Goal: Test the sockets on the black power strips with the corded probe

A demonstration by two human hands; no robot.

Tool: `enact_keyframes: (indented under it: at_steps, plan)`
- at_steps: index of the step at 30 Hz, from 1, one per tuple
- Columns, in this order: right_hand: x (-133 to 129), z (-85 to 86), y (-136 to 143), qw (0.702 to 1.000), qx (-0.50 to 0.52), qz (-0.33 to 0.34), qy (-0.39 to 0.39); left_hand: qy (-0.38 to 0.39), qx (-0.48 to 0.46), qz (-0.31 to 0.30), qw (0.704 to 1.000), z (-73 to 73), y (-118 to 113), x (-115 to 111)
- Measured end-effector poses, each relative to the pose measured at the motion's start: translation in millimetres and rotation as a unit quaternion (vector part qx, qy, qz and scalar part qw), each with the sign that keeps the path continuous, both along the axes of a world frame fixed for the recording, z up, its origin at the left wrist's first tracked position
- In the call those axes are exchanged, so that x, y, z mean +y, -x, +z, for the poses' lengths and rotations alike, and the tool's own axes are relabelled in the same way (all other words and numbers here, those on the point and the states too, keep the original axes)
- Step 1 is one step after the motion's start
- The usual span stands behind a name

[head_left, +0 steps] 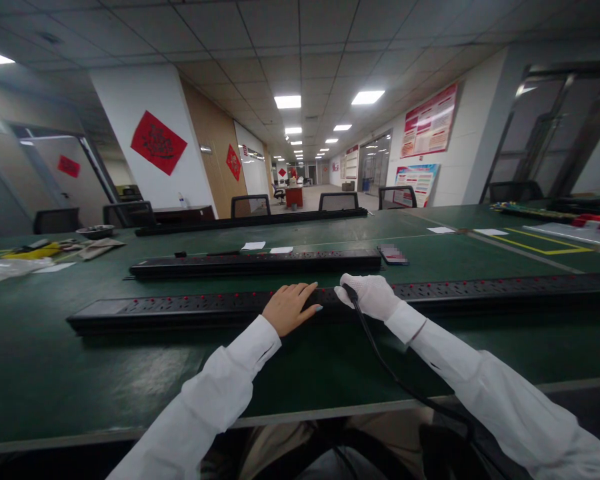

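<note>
In the head view, a long black socket strip (pixel 195 307) is lying lengthwise across the green worktop (pixel 130 380), its row of sockets and red dots facing up and its right part running out at the picture's edge; the bare left hand (pixel 291 308) is resting over the strip's middle, its fingers stretched out and grasping nothing; the right hand (pixel 373 295), wearing a white glove, is curling its fingers around a black plug (pixel 351 292) just above or against the same strip, though whether the plug is sitting in a socket I cannot tell; from it a black cable (pixel 380 357) is trailing down past the right sleeve (pixel 455 360) and over the worktop's near edge; behind, a shorter black strip (pixel 255 265) is lying roughly parallel, with a small flat red-and-white item (pixel 393 255) lying just beside its right end; farther back, a long dark bar (pixel 250 223) is stretching along the worktop; white paper slips (pixel 253 246) are lying between the two; at the far left, a bowl (pixel 95 231) is standing near a yellow item (pixel 33 250).
</note>
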State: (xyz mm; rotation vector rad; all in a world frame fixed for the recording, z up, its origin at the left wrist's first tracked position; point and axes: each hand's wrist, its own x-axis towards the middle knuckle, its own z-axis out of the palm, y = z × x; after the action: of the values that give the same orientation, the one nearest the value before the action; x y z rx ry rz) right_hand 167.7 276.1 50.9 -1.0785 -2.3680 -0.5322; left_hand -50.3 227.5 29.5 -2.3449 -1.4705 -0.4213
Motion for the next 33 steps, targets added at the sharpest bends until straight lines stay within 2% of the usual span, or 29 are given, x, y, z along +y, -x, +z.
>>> enact_keyframes:
  at_steps: [33]
  plan:
    - [-1.1, 0.2, 0.4, 1.0, 0.007, 0.007, 0.0, 0.004, 0.001, 0.0, 1.0, 0.7, 0.1, -0.1]
